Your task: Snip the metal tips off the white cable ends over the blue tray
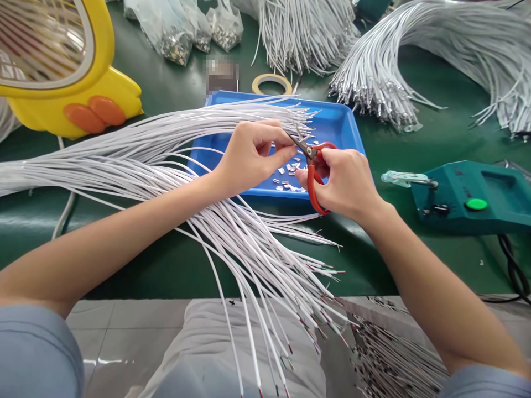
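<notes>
My right hand (346, 179) grips scissors (310, 152) with red handles, their blades slightly apart and pointing left. Just left of the blades, my left hand (255, 152) is closed in a pinch on the end of a white cable, mostly hidden by the fingers. Both hands are over a blue tray (352, 130), where several small silvery pieces (290, 168) lie. A large bundle of white cables (136, 141) comes in from the left. One part of it rests across the tray; another part (257, 249) fans out under my left forearm, its stripped ends hanging past the table edge.
A yellow fan (122, 99) stands at the left. Behind the tray are a roll of tape (271, 83) and plastic bags of small metal parts (226, 27). More cable bundles (373, 77) lie at the back right. A green machine (473, 196) sits at the right.
</notes>
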Available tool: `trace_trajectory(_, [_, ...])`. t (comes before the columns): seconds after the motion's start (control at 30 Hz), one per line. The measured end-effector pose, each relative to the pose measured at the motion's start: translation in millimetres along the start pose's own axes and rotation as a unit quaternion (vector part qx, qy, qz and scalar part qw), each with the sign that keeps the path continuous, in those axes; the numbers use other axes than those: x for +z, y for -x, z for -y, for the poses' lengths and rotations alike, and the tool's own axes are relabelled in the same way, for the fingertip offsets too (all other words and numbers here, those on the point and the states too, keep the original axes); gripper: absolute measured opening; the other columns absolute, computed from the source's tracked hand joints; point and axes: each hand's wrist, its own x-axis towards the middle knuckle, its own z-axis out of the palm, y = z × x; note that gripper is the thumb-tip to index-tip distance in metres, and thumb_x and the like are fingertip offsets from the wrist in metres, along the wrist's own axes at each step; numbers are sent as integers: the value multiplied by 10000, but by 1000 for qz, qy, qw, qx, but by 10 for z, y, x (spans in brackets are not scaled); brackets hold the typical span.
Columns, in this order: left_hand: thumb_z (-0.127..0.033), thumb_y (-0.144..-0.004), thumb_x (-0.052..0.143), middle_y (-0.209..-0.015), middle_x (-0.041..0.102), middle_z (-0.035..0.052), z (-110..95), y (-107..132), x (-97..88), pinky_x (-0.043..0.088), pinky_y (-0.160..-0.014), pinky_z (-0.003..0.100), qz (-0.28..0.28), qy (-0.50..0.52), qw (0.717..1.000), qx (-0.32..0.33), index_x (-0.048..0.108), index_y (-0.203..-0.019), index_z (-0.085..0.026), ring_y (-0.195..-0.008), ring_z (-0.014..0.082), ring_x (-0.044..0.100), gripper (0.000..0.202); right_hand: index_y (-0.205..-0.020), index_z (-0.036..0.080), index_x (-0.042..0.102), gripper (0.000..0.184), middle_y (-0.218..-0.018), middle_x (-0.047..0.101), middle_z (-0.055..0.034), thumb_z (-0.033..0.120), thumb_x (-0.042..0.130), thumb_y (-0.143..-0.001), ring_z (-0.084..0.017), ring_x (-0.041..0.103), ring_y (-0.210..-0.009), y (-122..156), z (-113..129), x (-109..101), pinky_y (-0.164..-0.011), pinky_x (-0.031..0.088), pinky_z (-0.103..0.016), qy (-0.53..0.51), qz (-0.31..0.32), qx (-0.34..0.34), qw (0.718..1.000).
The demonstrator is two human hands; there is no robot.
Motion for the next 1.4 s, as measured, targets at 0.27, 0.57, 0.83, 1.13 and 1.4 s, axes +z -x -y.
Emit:
trace_trajectory(0.27, [-165,-722,652,-568,531,5,23,9,7,273,-467,262,-7,-15,1000,-10,670,-657,-166,-497,72,351,67,-522,224,309,410,-475,408,1,401,607,-742,-128,364,-458,19,3,14,-526,248,-322,40,25,2,999])
trace_trajectory(0.57, [-111,-704,653,-558,524,-5,32,13,8,285,-467,261,-8,7,1000,7,673,-642,-158,-497,64,357,80,-525,223,323,386,-474,372,11,369,592,-761,-121,305,-469,19,15,14,-541,247,-310,2,47,8,999])
trace_trajectory(0.83, [-138,-726,654,-613,561,0,19,-26,2,374,-505,242,-2,60,998,-36,647,-668,-153,-555,74,457,60,-505,202,329,428,-481,342,31,358,650,-743,-83,268,-471,-5,-12,-31,-483,248,-282,-46,58,15,997])
trace_trajectory(1.13, [-202,-745,665,-620,588,15,41,-71,-46,375,-419,203,-19,154,982,-109,636,-645,-143,-477,47,441,119,-565,177,563,182,-524,510,11,154,653,-721,-90,454,-472,-108,-124,-151,-460,337,-271,-327,-132,63,933])
trace_trajectory(1.4, [-205,-686,742,-637,639,47,-103,-19,-17,496,-540,237,82,120,986,-76,663,-657,-120,-585,99,554,119,-676,200,564,141,-727,637,3,133,676,-730,-139,640,-729,12,125,-88,-727,521,-311,-345,-127,10,930])
